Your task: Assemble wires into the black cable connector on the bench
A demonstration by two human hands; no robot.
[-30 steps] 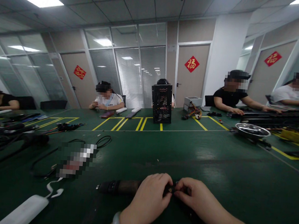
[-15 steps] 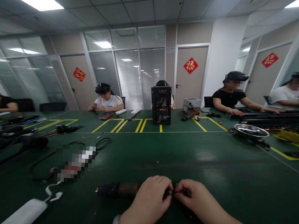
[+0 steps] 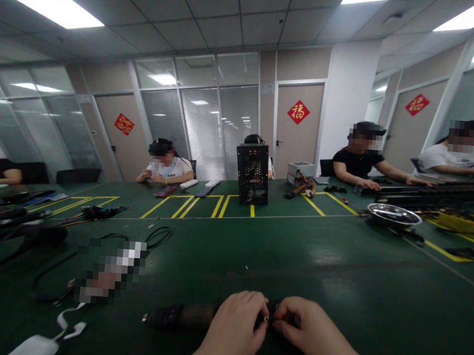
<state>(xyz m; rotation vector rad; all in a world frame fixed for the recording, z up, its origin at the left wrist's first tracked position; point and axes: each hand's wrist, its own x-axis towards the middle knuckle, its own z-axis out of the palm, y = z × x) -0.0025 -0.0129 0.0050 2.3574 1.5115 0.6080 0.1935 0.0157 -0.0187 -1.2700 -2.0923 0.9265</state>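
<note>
A dark, long cylindrical tool (image 3: 180, 316) lies on the green table (image 3: 336, 273) near the front edge. My left hand (image 3: 235, 330) is wrapped over its right end, fingers closed. My right hand (image 3: 301, 327) meets it from the right, fingertips pinched on a small brass-coloured piece (image 3: 266, 318) at the tool's tip. Both hands touch at that spot. What lies under my palms is hidden.
Black cables (image 3: 150, 237) and a blurred object (image 3: 108, 271) lie to the left, with a white strap (image 3: 65, 325) near the front left. A black mesh case (image 3: 253, 173) stands mid-table. A metal bowl (image 3: 394, 214) sits at right. Several people sit around the far edges.
The view has tilted up a little, so my hands and the tool sit lower in the picture. My hands hold the same grip at the tool's tip.
</note>
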